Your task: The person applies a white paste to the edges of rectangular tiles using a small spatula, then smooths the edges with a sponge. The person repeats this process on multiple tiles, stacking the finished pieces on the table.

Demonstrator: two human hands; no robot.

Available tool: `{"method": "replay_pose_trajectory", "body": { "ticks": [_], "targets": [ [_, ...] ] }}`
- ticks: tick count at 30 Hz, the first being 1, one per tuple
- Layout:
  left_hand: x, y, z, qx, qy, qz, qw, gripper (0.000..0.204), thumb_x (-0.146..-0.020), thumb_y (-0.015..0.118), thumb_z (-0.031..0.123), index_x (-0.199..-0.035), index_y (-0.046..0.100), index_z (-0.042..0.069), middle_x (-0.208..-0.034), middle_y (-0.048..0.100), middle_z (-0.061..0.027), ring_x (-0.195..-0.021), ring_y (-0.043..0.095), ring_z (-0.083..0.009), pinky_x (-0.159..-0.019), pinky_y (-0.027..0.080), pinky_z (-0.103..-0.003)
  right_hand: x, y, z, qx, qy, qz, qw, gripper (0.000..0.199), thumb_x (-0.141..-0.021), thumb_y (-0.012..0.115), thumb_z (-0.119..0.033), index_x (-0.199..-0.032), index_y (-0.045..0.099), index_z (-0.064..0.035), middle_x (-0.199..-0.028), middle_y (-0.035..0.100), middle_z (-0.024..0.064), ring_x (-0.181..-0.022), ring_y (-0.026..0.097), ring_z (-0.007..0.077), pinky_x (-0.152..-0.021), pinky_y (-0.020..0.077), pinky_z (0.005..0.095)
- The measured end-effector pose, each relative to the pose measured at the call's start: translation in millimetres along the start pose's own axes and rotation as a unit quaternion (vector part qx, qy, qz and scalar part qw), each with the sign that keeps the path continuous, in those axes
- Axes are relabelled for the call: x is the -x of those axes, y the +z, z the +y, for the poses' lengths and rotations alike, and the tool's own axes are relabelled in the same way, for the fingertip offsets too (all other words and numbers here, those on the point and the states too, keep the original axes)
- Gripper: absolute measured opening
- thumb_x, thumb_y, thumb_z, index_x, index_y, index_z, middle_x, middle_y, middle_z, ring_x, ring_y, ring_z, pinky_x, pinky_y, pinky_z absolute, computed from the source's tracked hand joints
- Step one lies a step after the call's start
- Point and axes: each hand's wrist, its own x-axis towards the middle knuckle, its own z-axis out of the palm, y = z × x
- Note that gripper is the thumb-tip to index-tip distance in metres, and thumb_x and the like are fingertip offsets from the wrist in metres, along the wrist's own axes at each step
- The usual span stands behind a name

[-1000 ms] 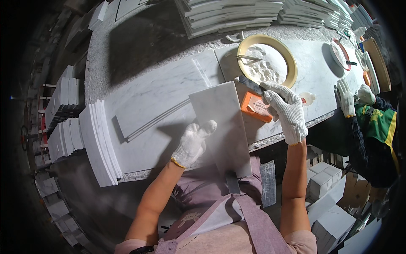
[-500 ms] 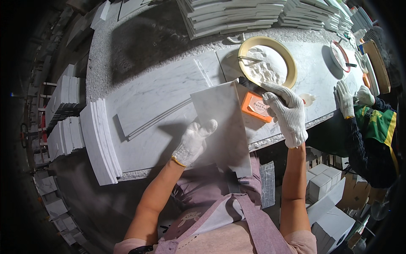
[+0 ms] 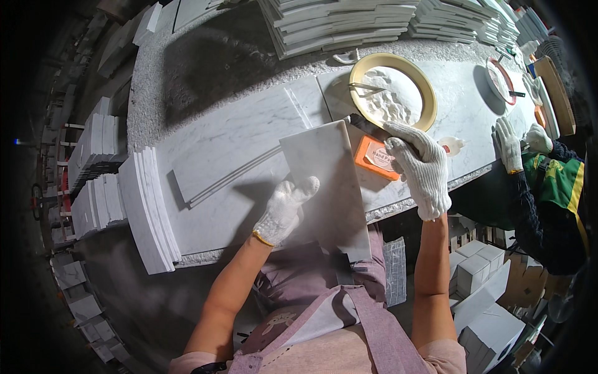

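A pale marble tile leans upright over the bench's near edge, its face toward me. My left hand, in a white knitted glove, grips its left side, the thumb lying on the face. At the tile's upper right corner, my gloved right hand is closed around a dark, slim tool; its tip meets the tile's edge, and its kind is mostly hidden by the fingers. An orange block-shaped package with a pale label lies on the bench between the tile and my right hand.
Beyond is a yellow bowl of white powder with a stick-like tool. Marble strips lie left; tile stacks stand at the left and back. At right, a co-worker's gloved hands are near a red-rimmed bowl.
My right hand and the dark tool have shifted slightly to the left along the tile's upper corner. The tile and my left hand stay almost where they were.
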Motion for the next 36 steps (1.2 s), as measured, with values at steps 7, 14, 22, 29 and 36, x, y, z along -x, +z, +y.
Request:
{"method": "replay_pose_trajectory", "body": {
  "ticks": [7, 14, 22, 29, 36],
  "targets": [
    [-3, -1, -12, -0.001, 0.062, 0.001, 0.998, 0.046, -0.095, 0.083, 0.045, -0.095, 0.069, 0.002, -0.087, 0.058, -0.0021, -0.082, 0.051, -0.0111, -0.078, 0.049, -0.033, 2, -1, -2, 0.013, -0.002, -0.022, 1.000, 0.028, -0.100, 0.073, -0.010, -0.127, 0.076, -0.0046, -0.100, 0.072, 0.0022, -0.081, 0.064, 0.0067, -0.071, 0.0545, 0.0232],
    [1, 2, -2, 0.011, 0.072, -0.020, 0.997, 0.043, -0.096, 0.082, 0.043, -0.109, 0.072, 0.003, -0.092, 0.062, -0.0010, -0.084, 0.053, -0.0104, -0.078, 0.049, -0.031, 0, 4, 4, 0.041, -0.072, 0.012, 0.997, 0.028, -0.099, 0.073, -0.006, -0.127, 0.076, -0.0030, -0.097, 0.075, 0.0018, -0.069, 0.060, 0.0040, -0.061, 0.0505, 0.0201],
    [4, 2, 11, 0.065, -0.019, -0.042, 0.997, 0.042, -0.101, 0.076, 0.019, -0.137, 0.064, 0.002, -0.125, 0.070, -0.0038, -0.115, 0.063, -0.0142, -0.102, 0.050, -0.035, 0, -11, 7, -0.054, 0.032, 0.069, 0.996, 0.029, -0.101, 0.071, -0.011, -0.129, 0.075, -0.0052, -0.098, 0.074, 0.0016, -0.075, 0.065, 0.0052, -0.064, 0.0512, 0.0204],
    [3, 1, 8, 0.066, -0.031, -0.039, 0.997, 0.042, -0.100, 0.075, 0.015, -0.138, 0.062, 0.002, -0.126, 0.069, -0.0050, -0.116, 0.063, -0.0151, -0.102, 0.052, -0.034, 4, -4, 13, -0.084, 0.083, -0.001, 0.993, 0.036, -0.102, 0.072, -0.021, -0.132, 0.072, -0.0012, -0.089, 0.074, 0.0029, -0.063, 0.059, 0.0039, -0.053, 0.0436, 0.0186],
    [-1, 0, -1, 0.086, -0.041, -0.002, 0.995, 0.040, -0.100, 0.076, 0.016, -0.136, 0.062, 0.003, -0.125, 0.068, -0.0038, -0.114, 0.063, -0.0142, -0.101, 0.052, -0.033, 0, 1, 16, -0.102, 0.102, -0.051, 0.988, 0.032, -0.098, 0.073, -0.014, -0.129, 0.076, -0.0050, -0.096, 0.075, -0.0001, -0.073, 0.063, 0.0046, -0.063, 0.0497, 0.0203]
  ]
}}
